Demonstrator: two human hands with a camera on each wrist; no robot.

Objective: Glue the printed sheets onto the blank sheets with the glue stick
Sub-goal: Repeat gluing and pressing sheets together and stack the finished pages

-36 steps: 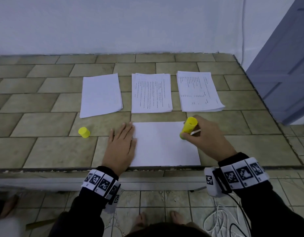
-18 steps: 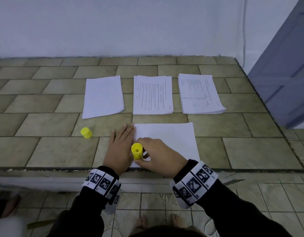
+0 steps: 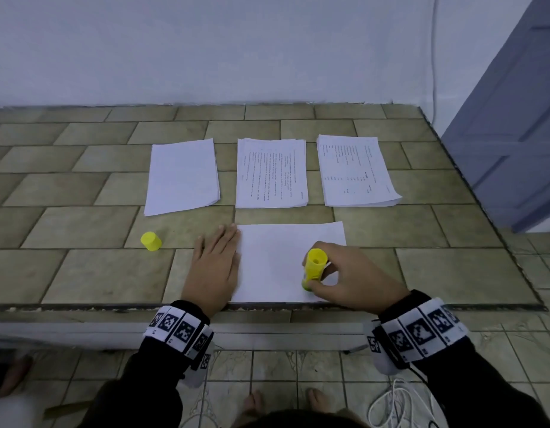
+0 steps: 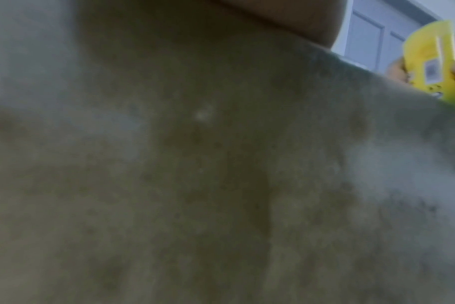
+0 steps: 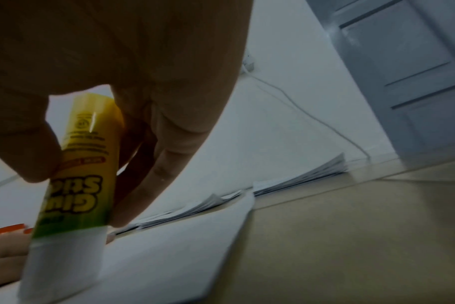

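Observation:
A blank white sheet [image 3: 276, 257] lies at the near edge of the tiled table. My right hand [image 3: 344, 279] pinches a yellow glue stick [image 3: 313, 267], held tip down on the sheet's near right part. In the right wrist view, thumb and fingers hold the glue stick [image 5: 83, 164], its white end pressed on the blank sheet [image 5: 182, 246]. My left hand [image 3: 213, 267] lies flat with straight fingers on the sheet's left edge. The left wrist view shows blurred tabletop and the glue stick [image 4: 434, 61] at its right edge.
At the back lie a blank stack [image 3: 182, 176] on the left, a printed stack [image 3: 272, 173] in the middle and another printed stack [image 3: 357, 169] on the right. The yellow cap [image 3: 150, 241] lies left of my left hand. A door [image 3: 514, 118] stands right.
My right hand has swept the glue stick across the sheet: from the far right corner to the near left, now back to the near right. The left hand has stayed put.

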